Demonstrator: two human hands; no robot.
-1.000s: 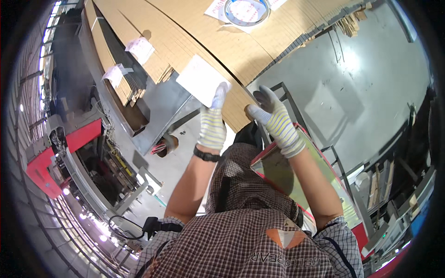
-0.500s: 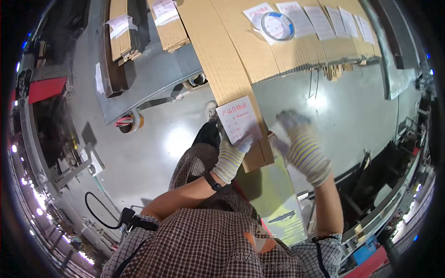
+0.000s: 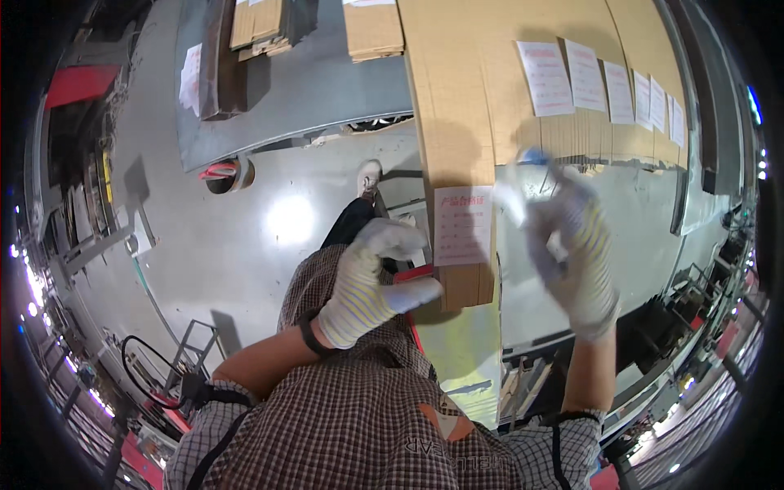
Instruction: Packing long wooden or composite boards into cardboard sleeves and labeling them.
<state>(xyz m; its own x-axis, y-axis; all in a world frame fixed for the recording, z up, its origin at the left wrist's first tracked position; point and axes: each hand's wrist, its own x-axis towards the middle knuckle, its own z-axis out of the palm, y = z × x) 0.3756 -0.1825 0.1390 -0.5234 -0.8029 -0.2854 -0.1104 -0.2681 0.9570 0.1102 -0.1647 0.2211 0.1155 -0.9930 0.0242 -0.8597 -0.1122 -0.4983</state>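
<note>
My left hand [image 3: 371, 282], in a striped knit glove, is open beside the near end of a long cardboard strip [image 3: 465, 286]. Its thumb and fingers are spread apart, with nothing between them. On the strip lies a white paper slip with red print [image 3: 464, 224], close to my left fingertips. To the right of the strip, my gloved right hand [image 3: 576, 253] is raised and blurred. At its fingertips is a smeared roll of clear tape with a blue core [image 3: 532, 156]. A small red object [image 3: 414, 273] shows behind my left fingers; its kind is unclear.
Several more paper slips [image 3: 545, 79] lie in a row on the cardboard sheets [image 3: 457, 49] at the far right. Cardboard stacks [image 3: 374, 33] sit on a grey table [image 3: 327, 94] at the far left. A container [image 3: 237, 175] stands on the floor.
My left hand has let go of the paper slip and drawn back to the left, opening. The tape roll has left the cardboard and is now at my right hand. The view has shifted.
</note>
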